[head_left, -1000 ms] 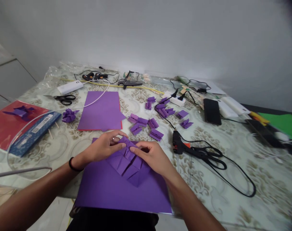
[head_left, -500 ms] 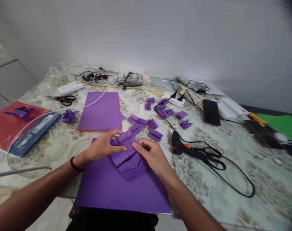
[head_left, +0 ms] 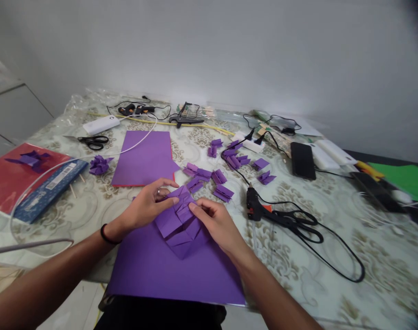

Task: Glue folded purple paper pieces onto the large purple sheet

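A creased sheet of purple paper (head_left: 179,224), partly folded, is between my two hands above a larger purple sheet (head_left: 174,277). My left hand (head_left: 150,204) pinches its upper left edge, thumb on top and fingers behind. At the right edge, my right hand (head_left: 219,220) grips it with the thumb pressed on a fold and the fingers curled beneath. Just beyond my hands lie several small folded purple pieces (head_left: 223,193). A stack of purple paper (head_left: 143,156) with a red edge is farther back on the left.
To the right lie a black glue gun (head_left: 253,206) with its looping cord, black-handled scissors (head_left: 294,224) and a phone (head_left: 303,160). Other scissors (head_left: 95,142), a crumpled purple paper shape (head_left: 99,165) and a blue pack (head_left: 50,190) are on the left. A white power strip (head_left: 248,143) stands behind.
My left hand has shifted slightly up and its thumb has slid up along the paper. The paper has tilted a little leftward. My right hand stays nearly in place.
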The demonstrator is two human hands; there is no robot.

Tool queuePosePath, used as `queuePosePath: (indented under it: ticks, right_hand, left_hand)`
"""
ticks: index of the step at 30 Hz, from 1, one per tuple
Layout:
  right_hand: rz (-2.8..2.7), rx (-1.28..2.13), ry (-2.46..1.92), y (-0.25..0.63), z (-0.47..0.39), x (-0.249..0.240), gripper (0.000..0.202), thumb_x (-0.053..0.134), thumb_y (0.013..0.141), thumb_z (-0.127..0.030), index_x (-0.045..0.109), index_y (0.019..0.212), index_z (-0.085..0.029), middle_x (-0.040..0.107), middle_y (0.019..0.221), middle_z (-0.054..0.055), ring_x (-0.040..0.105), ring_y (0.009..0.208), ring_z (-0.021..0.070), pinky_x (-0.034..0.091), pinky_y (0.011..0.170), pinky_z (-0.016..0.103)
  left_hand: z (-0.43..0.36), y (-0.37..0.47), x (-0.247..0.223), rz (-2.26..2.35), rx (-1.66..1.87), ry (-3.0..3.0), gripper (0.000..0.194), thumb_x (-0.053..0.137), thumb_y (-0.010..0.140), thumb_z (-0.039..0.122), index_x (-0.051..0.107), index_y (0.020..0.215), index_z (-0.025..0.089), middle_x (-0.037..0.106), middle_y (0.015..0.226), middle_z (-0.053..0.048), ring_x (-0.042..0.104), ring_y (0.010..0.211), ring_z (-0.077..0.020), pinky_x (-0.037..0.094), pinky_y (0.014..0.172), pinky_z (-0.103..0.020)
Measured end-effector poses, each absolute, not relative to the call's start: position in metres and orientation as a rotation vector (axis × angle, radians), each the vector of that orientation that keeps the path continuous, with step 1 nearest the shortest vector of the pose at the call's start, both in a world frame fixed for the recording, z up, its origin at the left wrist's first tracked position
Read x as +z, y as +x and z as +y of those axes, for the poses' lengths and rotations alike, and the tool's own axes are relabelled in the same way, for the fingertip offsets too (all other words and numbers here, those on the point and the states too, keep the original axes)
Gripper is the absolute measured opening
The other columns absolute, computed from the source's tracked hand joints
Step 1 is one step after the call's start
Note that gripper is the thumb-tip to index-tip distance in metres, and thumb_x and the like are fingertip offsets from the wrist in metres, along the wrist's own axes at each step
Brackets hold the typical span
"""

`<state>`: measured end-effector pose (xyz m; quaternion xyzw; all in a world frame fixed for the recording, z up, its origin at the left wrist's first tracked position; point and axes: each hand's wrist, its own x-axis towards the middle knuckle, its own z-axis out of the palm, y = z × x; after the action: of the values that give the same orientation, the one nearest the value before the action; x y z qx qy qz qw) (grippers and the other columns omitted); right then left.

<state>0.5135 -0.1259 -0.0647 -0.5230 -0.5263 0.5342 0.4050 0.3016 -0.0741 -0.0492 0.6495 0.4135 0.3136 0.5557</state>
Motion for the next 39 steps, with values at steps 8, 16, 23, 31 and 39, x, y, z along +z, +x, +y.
queuePosePath:
  ticks: [8,16,23,31,39]
  right_hand:
    - [-1.342,1.329,-1.281,0.514,-0.126,-0.063,0.038,0.073,0.087,-0.043,0.064,0.119,-0.025,0.061,0.083,-0.001,0.06,0.079,0.0187,0.049,0.073,0.03]
    - [-1.401,1.252,-1.269,0.516,-0.125,-0.064,0.028,0.073,0.085,-0.035,0.066,0.111,-0.027,0.06,0.088,-0.001,0.06,0.082,0.0185,0.049,0.072,0.029]
    - [-1.402,1.27,-1.298,0.516,-0.126,-0.065,0.02,0.071,0.086,-0.036,0.067,0.103,-0.025,0.063,0.087,0.0,0.06,0.08,0.0188,0.049,0.072,0.03]
    - [-1.385,1.29,-1.291,0.517,-0.125,-0.066,0.02,0.073,0.087,-0.039,0.065,0.098,-0.025,0.065,0.091,0.001,0.06,0.08,0.0184,0.047,0.072,0.029]
    - [-1.27,1.417,-1.194,0.518,-0.125,-0.067,0.021,0.077,0.085,-0.037,0.064,0.095,-0.025,0.058,0.089,-0.001,0.053,0.081,0.0171,0.041,0.071,0.028]
  left_hand:
    - [-0.071,0.299,-0.056,0.959,0.739,1.516,0.035,0.072,0.091,0.038,0.059,0.118,0.019,0.059,0.074,0.003,0.059,0.067,-0.0139,0.045,0.059,-0.023]
    - [-0.069,0.299,-0.057,0.986,0.761,1.656,0.019,0.07,0.092,0.035,0.064,0.097,0.018,0.058,0.075,0.004,0.055,0.068,-0.0118,0.043,0.063,-0.022]
    - [-0.069,0.299,-0.056,0.984,0.746,1.69,0.023,0.073,0.091,0.037,0.066,0.101,0.017,0.068,0.089,-0.001,0.065,0.081,-0.0164,0.051,0.075,-0.027]
    - [-0.074,0.296,-0.041,0.865,0.848,2.085,0.026,0.077,0.091,0.031,0.068,0.114,0.021,0.062,0.125,-0.011,0.058,0.126,-0.0275,0.051,0.106,-0.041]
    - [-0.076,0.298,-0.044,0.826,0.858,2.234,0.004,0.07,0.095,0.017,0.071,0.096,0.02,0.06,0.115,-0.008,0.06,0.118,-0.0237,0.048,0.106,-0.039]
